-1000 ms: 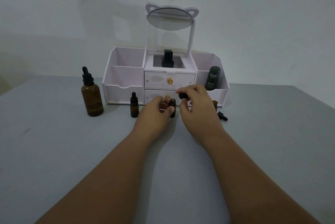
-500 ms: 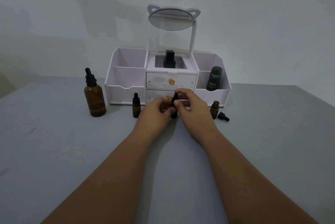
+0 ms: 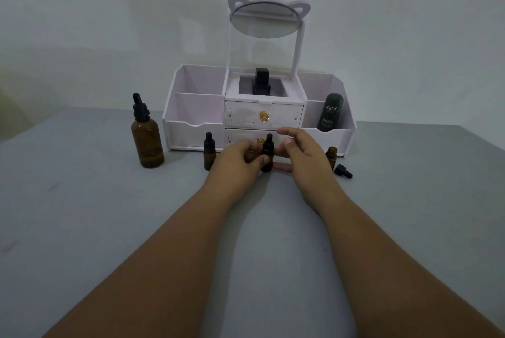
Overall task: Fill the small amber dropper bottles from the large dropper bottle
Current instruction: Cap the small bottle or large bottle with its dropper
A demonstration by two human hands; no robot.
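The large amber dropper bottle (image 3: 147, 141) stands capped at the left of the grey table. A small capped amber bottle (image 3: 209, 156) stands to its right. My left hand (image 3: 237, 162) grips a second small bottle (image 3: 267, 153), which stands upright with its black dropper cap on. My right hand (image 3: 300, 157) hovers just right of that bottle with fingers spread, not touching the cap. A third small bottle (image 3: 331, 156) stands uncapped at the right, its black dropper cap (image 3: 343, 171) lying on the table beside it.
A white organizer (image 3: 328, 138) with two drawers and a cat-ear mirror (image 3: 263, 20) stands behind the bottles. It holds a dark green Kahf container (image 3: 330, 116) at the right and a black bottle (image 3: 261, 83) on top. The grey table (image 3: 82, 214) spreads in front.
My right hand set the dropper cap onto the middle small bottle, then let go and drew back slightly to the right. My left hand kept hold of the bottle.
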